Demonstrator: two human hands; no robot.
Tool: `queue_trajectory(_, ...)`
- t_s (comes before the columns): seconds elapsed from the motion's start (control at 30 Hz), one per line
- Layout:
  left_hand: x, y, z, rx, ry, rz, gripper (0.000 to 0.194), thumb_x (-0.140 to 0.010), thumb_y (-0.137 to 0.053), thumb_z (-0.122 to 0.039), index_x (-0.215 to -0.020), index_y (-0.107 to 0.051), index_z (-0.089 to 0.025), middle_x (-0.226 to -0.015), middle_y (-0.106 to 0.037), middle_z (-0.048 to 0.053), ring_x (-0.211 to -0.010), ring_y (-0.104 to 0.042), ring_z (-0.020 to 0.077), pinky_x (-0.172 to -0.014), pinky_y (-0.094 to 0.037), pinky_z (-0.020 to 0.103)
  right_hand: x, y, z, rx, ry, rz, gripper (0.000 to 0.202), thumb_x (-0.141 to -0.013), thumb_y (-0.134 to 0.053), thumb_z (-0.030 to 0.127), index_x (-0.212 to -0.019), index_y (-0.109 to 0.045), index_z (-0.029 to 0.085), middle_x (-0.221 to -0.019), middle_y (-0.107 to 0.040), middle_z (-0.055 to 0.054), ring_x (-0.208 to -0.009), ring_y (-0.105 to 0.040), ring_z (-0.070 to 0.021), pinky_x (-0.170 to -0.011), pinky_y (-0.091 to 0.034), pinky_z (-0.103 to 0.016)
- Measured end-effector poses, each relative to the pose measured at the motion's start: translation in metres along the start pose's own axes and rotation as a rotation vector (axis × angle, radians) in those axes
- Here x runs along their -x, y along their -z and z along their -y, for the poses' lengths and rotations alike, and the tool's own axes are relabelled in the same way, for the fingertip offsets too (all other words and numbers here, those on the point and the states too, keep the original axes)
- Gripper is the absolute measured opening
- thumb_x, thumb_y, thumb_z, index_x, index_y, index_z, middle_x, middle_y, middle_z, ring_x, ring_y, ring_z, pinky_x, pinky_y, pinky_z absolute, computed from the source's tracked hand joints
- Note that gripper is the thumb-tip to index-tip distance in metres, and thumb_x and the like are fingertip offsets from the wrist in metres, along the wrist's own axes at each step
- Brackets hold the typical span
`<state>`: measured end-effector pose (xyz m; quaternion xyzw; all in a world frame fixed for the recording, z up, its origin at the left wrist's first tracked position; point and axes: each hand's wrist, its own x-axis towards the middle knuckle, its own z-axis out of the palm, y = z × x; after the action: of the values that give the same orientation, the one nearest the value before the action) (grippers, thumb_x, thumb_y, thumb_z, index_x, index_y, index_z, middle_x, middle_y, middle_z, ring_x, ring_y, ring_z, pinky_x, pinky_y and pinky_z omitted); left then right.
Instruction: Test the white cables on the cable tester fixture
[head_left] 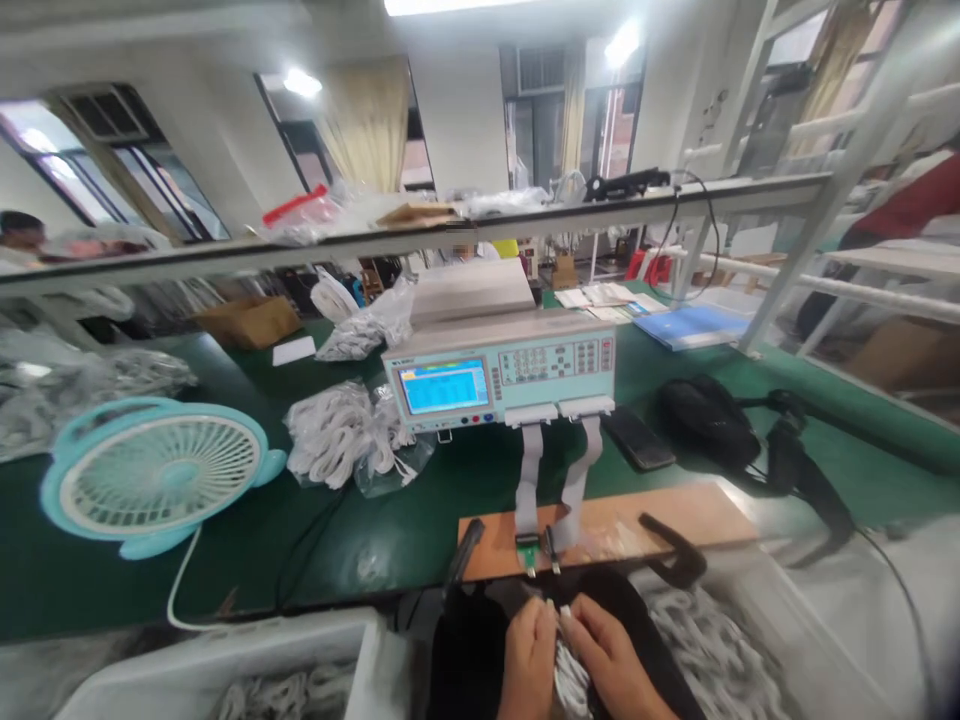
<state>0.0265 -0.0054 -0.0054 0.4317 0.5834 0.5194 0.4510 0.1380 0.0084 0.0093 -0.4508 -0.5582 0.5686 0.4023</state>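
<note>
Close to the table's front edge, my left hand (528, 648) and my right hand (609, 652) are side by side, both closed on a coiled white cable (571, 684). Its two pale ends stick up between my thumbs and fingers. Just beyond my fingertips, a small green circuit board (528, 552) with a metal plug and a second dark-bodied plug (553, 556) sit at a wooden board (622, 525). Grey ribbon cables (529, 480) run from them up to a bench tester (499, 375) with a lit blue screen. My hands are apart from these plugs.
A white bin (360, 640) with grey-white cables stands at left, and more cables (712, 640) lie in a bin at right. A turquoise fan (176, 475), bagged cables (330, 430), a dark phone (637, 438) and a black bag (706, 420) rest on the green table. A shelf (420, 238) crosses above.
</note>
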Motion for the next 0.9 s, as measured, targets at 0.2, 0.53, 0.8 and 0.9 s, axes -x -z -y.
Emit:
queue_trajectory(0.2,0.015,0.007,-0.019,0.274,0.321,0.077,0.037,-0.084,-0.048,-0.048,-0.065,-0.051,-0.016,-0.042,-0.036,-0.009,-0.032,-0.028,0.0037,-0.037,-0.02,0.017,0.029,0.071,-0.006,0.328,-0.101,0.072,0.032,-0.086,-0.039,0.045,-0.066,-0.044,0.02,-0.061,-0.041,0.002,-0.059,-0.041,-0.0143,-0.055,-0.036,-0.025)
queue_trajectory(0.53,0.024,0.012,-0.043,0.72,0.181,-0.152,0.032,-0.081,-0.058,-0.033,-0.058,-0.045,-0.016,-0.049,-0.044,-0.008,-0.032,-0.035,0.0028,-0.033,-0.025,0.015,0.068,0.098,-0.011,0.147,-0.345,0.284,0.032,-0.083,-0.052,0.042,-0.107,-0.056,0.021,-0.101,-0.06,-0.009,-0.083,-0.06,-0.0216,-0.07,-0.047,-0.033)
queue_trajectory(0.8,0.046,-0.011,-0.022,0.467,0.137,0.001,0.03,-0.08,-0.06,-0.04,-0.063,-0.049,-0.017,-0.043,-0.037,-0.008,-0.036,-0.031,0.0042,-0.037,-0.026,0.015,0.027,0.028,-0.001,-0.401,-0.172,0.021,0.03,-0.079,-0.06,0.047,-0.08,-0.056,0.017,-0.068,-0.051,0.002,-0.06,-0.047,-0.0106,-0.06,-0.041,-0.023)
queue_trajectory(0.9,0.052,-0.013,-0.01,0.325,0.157,0.042,0.032,-0.074,-0.064,-0.046,-0.066,-0.053,-0.017,-0.041,-0.035,-0.01,-0.034,-0.029,0.0032,-0.037,-0.024,0.014,0.019,0.035,0.005,-0.173,-0.08,0.021,0.029,-0.083,-0.054,0.045,-0.074,-0.054,0.017,-0.066,-0.047,0.003,-0.062,-0.044,-0.0119,-0.06,-0.038,-0.023)
